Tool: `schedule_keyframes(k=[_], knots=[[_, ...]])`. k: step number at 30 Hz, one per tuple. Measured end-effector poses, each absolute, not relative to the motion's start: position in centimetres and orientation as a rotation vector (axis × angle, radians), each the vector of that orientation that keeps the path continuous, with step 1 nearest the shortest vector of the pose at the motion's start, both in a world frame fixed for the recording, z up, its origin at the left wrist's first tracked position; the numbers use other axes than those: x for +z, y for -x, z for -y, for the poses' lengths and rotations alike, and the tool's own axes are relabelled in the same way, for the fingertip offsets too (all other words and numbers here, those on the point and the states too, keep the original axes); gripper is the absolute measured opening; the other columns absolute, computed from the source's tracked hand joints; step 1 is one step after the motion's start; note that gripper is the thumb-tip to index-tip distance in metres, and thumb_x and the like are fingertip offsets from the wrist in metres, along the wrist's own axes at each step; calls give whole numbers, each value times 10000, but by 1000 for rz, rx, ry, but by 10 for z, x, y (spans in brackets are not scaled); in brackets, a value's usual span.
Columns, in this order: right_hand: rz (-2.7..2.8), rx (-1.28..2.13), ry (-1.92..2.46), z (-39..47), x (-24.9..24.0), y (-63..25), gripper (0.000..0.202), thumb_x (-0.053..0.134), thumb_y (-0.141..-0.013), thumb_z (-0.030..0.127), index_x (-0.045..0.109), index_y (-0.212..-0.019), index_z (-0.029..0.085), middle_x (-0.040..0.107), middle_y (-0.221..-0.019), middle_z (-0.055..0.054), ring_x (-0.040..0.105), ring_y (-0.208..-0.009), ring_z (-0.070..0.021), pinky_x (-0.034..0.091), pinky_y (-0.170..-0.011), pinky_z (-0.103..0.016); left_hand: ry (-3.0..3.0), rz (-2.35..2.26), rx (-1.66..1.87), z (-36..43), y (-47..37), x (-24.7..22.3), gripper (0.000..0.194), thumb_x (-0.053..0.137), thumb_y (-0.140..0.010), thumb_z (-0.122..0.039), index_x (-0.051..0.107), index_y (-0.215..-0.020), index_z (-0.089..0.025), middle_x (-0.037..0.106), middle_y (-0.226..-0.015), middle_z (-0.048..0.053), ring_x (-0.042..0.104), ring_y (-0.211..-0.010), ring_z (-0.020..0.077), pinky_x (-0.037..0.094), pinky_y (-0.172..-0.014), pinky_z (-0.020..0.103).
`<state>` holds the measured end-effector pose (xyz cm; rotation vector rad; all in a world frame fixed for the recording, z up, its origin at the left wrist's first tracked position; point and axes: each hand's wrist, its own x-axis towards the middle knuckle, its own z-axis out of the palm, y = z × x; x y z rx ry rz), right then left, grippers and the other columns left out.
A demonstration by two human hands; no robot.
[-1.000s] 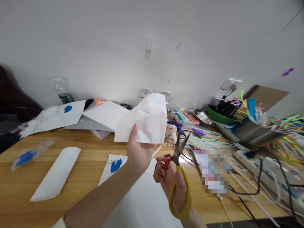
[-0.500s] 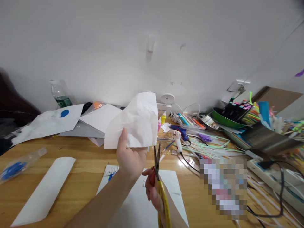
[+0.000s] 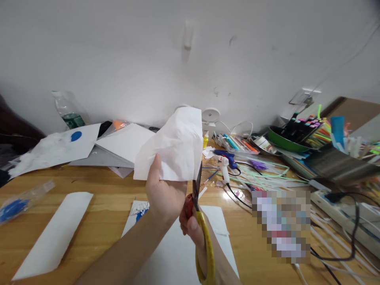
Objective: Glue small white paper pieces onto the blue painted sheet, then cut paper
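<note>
My left hand (image 3: 166, 198) grips a creased sheet of white paper (image 3: 175, 146) from below, thumb on its near face and the other fingers behind it. In my right hand (image 3: 191, 223) is a pair of scissors (image 3: 204, 245) with yellow and red handles, pointing upward. The blades are apart at the lower right corner of the paper, one tip lying along its right edge. Whether they have cut in, I cannot tell. Below both hands a larger white sheet (image 3: 166, 257) lies on the table, with a patch of white bits and blue (image 3: 142, 209) at its upper left.
A white paper strip (image 3: 56, 233) and a bag with blue material (image 3: 14, 209) lie at left. Behind are more sheets (image 3: 124, 140) and a bottle (image 3: 68, 113). At right are a white glue gun (image 3: 224, 170), a blue one, markers (image 3: 237, 142), a green-rimmed pan (image 3: 287, 144) and a power strip (image 3: 332, 213).
The scissors have moved up to the paper, their blades now at its lower right edge instead of just below it. The whole view has shifted slightly.
</note>
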<state>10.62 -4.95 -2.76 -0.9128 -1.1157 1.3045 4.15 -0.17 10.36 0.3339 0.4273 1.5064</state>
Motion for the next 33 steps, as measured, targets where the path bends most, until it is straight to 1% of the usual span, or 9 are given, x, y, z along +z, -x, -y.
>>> schedule_keyframes(k=[2, 5, 7, 9, 12, 16, 24, 29, 33], knots=[[1150, 1307, 889, 51, -22, -106, 599, 455, -595, 742, 477, -845, 198, 296, -504, 79, 206, -384, -55, 242, -331, -194, -317, -417, 1508, 2, -42, 104, 356, 391, -833, -354, 545, -1108, -189, 615, -1094, 58, 492, -1112, 233, 408, -916, 328], [1157, 1249, 922, 57, -6, -104, 555, 443, -627, 722, 466, -799, 195, 290, -499, 73, 233, -405, -69, 219, -352, -200, -259, -432, 1511, 2, -43, 106, 339, 402, -834, -322, 541, -1110, -181, 614, -1096, 61, 505, -1098, 225, 417, -908, 321], [1118, 1167, 1031, 62, 7, -102, 509, 434, -674, 682, 465, -794, 189, 317, -537, 53, 271, -459, -85, 224, -402, -214, -247, -435, 1509, 3, -43, 107, 338, 399, -835, -323, 541, -1107, -180, 611, -1102, 60, 508, -1095, 218, 426, -901, 311], [1095, 1153, 1092, 67, 19, -100, 493, 427, -694, 666, 465, -803, 186, 322, -552, 47, 279, -491, -95, 226, -439, -227, -263, -428, 1500, 3, -44, 107, 340, 392, -836, -332, 538, -1110, -191, 603, -1118, 52, 500, -1106, 213, 429, -902, 305], [1054, 1147, 1101, 71, 28, -97, 486, 434, -695, 661, 468, -790, 186, 322, -545, 48, 274, -493, -97, 223, -459, -235, -297, -412, 1481, 4, -44, 105, 353, 380, -841, -336, 520, -1132, -195, 590, -1140, 48, 478, -1130, 211, 417, -921, 310], [1030, 1111, 1097, 70, 28, -96, 489, 433, -691, 668, 472, -753, 185, 310, -514, 57, 262, -467, -92, 218, -453, -236, -322, -386, 1481, 4, -44, 104, 367, 381, -841, -344, 513, -1144, -184, 589, -1141, 57, 471, -1137, 216, 402, -936, 316], [1070, 1081, 1179, 70, 28, -98, 598, 371, -660, 736, 495, -746, 157, 334, -505, 56, 288, -449, -85, 232, -451, -236, -329, -409, 1492, 5, -45, 104, 348, 389, -839, -336, 535, -1116, -184, 597, -1131, 67, 490, -1118, 219, 411, -923, 320], [1094, 1091, 1159, 68, 20, -100, 620, 331, -650, 761, 482, -722, 164, 328, -487, 60, 261, -419, -74, 203, -403, -221, -311, -385, 1467, 5, -44, 104, 326, 411, -831, -327, 561, -1083, -182, 595, -1136, 64, 481, -1127, 223, 402, -933, 329], [1120, 1047, 1154, 70, 18, -101, 599, 296, -690, 741, 474, -722, 170, 338, -483, 57, 274, -416, -76, 214, -401, -218, -292, -363, 1442, 4, -43, 104, 307, 416, -832, -306, 576, -1060, -178, 588, -1148, 62, 464, -1144, 223, 385, -956, 340]])
